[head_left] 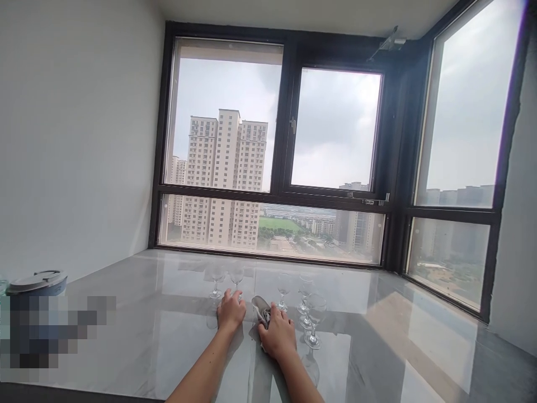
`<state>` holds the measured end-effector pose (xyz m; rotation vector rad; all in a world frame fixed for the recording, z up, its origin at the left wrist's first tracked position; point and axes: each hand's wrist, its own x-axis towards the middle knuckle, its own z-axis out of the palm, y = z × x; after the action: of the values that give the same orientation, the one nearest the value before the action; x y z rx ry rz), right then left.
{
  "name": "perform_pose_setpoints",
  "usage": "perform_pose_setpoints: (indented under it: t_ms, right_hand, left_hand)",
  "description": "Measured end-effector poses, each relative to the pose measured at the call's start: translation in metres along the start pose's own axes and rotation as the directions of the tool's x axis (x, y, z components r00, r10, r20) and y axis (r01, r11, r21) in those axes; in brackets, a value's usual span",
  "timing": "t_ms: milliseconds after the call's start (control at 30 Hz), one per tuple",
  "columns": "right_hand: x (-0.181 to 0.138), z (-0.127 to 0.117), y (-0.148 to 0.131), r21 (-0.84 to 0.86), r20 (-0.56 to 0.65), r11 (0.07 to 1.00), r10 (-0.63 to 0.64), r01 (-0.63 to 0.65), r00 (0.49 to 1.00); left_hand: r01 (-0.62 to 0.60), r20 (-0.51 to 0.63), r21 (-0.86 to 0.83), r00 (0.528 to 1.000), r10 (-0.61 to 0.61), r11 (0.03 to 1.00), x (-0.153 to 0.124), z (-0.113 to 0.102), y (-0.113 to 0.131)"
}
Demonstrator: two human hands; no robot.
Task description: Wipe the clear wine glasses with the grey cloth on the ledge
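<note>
Two stemmed glasses [217, 274] are standing beyond the grey cloth [260, 305], leftward; the left hand [231, 309] is curving just left of it, its hold impossible to tell. The right hand [278, 331] is clutching it closely; more glasses [315, 309] are standing rightward.

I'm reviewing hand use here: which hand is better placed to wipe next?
Likely the right hand: it holds the cloth, with several glasses close by. The left hand shows no cloth.
</note>
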<state>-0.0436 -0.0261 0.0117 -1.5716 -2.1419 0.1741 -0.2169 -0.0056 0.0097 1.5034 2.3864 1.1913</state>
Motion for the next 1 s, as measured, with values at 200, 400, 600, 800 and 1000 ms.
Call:
perform_pose_setpoints:
  t_ms: [200, 400, 600, 800, 1000]
  right_hand:
    - [0.003, 0.0, 0.001, 0.018, -0.005, 1.0, 0.014, -0.014, 1.0]
    - [0.005, -0.001, 0.002, 0.017, 0.005, 1.0, 0.019, -0.019, 1.0]
    - [0.006, -0.003, 0.001, 0.022, 0.008, 1.0, 0.021, -0.022, 1.0]
    - [0.006, -0.004, 0.001, 0.054, -0.002, 0.998, 0.009, -0.009, 1.0]
    - [0.004, -0.004, 0.001, 0.068, -0.02, 0.998, 0.01, -0.009, 1.0]
  left_hand:
    - [-0.005, -0.018, 0.051, 1.0, 0.006, 0.999, 0.004, 0.004, 0.001]
    - [-0.03, 0.05, 0.128, 0.998, 0.024, 0.991, 0.009, 0.005, 0.003]
    - [-0.086, 0.072, 0.101, 0.994, 0.079, 0.991, 0.007, 0.003, 0.002]
    - [-0.108, -0.018, 0.116, 0.994, 0.11, 0.987, -0.001, -0.008, 0.005]
    - [-0.108, -0.034, 0.115, 0.993, 0.113, 0.988, -0.001, -0.013, 0.004]
